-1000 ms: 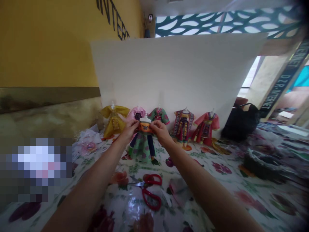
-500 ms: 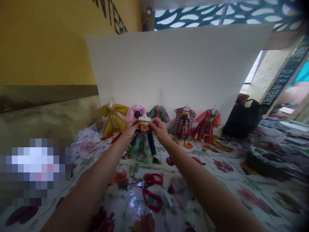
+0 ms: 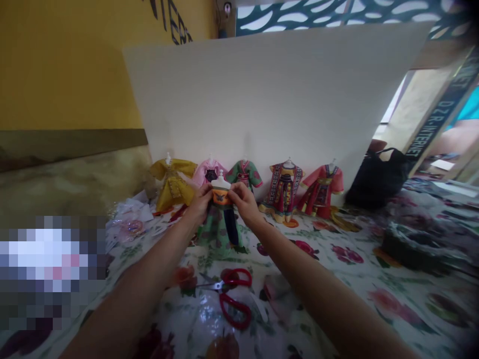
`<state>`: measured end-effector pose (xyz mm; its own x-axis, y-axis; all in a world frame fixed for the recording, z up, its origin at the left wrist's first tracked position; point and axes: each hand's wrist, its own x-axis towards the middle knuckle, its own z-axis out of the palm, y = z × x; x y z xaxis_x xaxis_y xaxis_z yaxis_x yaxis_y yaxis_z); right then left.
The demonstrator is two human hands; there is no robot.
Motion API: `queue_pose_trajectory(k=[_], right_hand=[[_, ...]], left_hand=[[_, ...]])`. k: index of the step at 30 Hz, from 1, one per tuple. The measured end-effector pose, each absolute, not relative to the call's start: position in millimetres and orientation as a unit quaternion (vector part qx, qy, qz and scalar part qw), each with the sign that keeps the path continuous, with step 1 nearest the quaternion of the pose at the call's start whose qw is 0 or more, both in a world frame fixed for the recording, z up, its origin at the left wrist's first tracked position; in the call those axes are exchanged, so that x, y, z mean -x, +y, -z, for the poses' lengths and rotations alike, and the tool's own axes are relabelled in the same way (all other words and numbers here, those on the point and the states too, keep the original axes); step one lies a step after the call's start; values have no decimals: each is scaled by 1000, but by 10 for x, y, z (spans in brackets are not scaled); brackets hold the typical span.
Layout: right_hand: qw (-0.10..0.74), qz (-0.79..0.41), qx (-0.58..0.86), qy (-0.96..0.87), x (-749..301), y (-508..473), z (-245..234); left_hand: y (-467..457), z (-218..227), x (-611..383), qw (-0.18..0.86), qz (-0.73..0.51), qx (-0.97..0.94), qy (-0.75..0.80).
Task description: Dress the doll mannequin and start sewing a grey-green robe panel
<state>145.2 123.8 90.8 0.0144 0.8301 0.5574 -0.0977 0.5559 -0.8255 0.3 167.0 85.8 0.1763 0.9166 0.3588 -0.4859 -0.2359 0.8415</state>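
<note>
Above the flowered desk (image 3: pixel 329 299), my left hand (image 3: pixel 199 205) and right hand (image 3: pixel 244 200) pinch the orange waist of the small dress (image 3: pixel 220 197) from opposite sides, each grip pressed evenly.

Two bare forearms reach up into view, the left forearm (image 3: pixel 149 269) rising from 7 o'clock and the right forearm (image 3: pixel 310 294) from 5 o'clock. They converge in a narrow V towards the middle of the view. The sleeveless length of each arm runs out of the frame at the bottom edge. Both wrists angle gently inward. The left hand (image 3: pixel 201 203) sits at the point of the V with its fingers curled towards 3 o'clock. The right hand (image 3: pixel 244 203) sits just beside it, its knuckles raised and its fingertips (image 3: pixel 232 191) bent towards 9 o'clock. Both grips pinch closed from opposite sides, the hands close together but not touching.
</note>
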Motion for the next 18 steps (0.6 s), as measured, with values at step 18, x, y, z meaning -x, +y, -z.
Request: queue_pose_trajectory(k=[18], right_hand=[[633, -444, 275, -572, -1560, 1347, -887]], left_hand=[[1716, -812, -87, 534, -628, -526, 208]])
